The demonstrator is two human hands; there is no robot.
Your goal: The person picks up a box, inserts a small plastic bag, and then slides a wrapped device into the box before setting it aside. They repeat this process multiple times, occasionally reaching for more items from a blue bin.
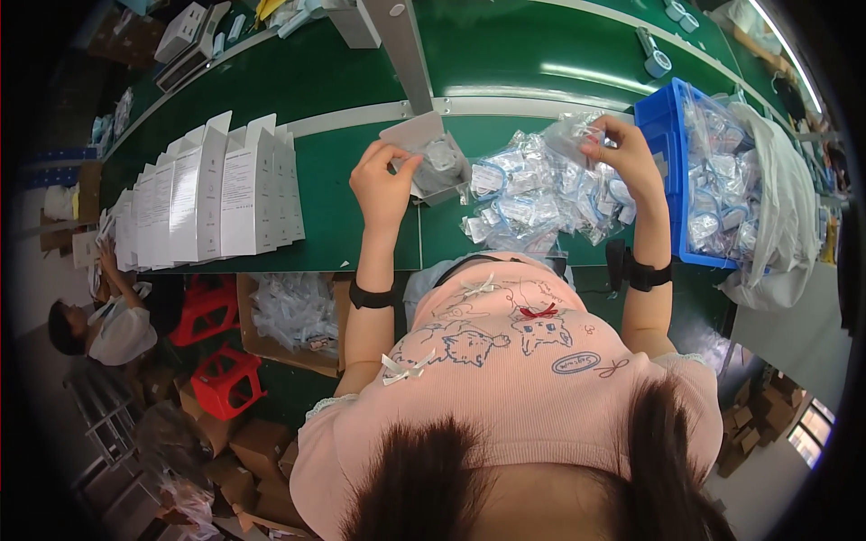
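My left hand (383, 180) is closed on the near-left edge of a small white carton (414, 132), whose flap stands up at the back. Inside the carton sits a whitish item in clear plastic (442, 157); its kind is hard to make out. Over to the right, my right hand (627, 155) pinches a clear plastic bag (570, 133) between thumb and fingers. What the bag contains, if anything, cannot be made out. Below it, a loose heap of clear packets (541, 194) with white pieces and light-blue loops spreads over the green table (347, 144).
Folded white cartons (194, 194) stand in a row at the left. A blue bin (663, 135) full of similar packets is on the right, a white plastic sack (780, 207) beside it. A metal post (406, 54) rises behind the carton. Another person (117, 329) works at the far left.
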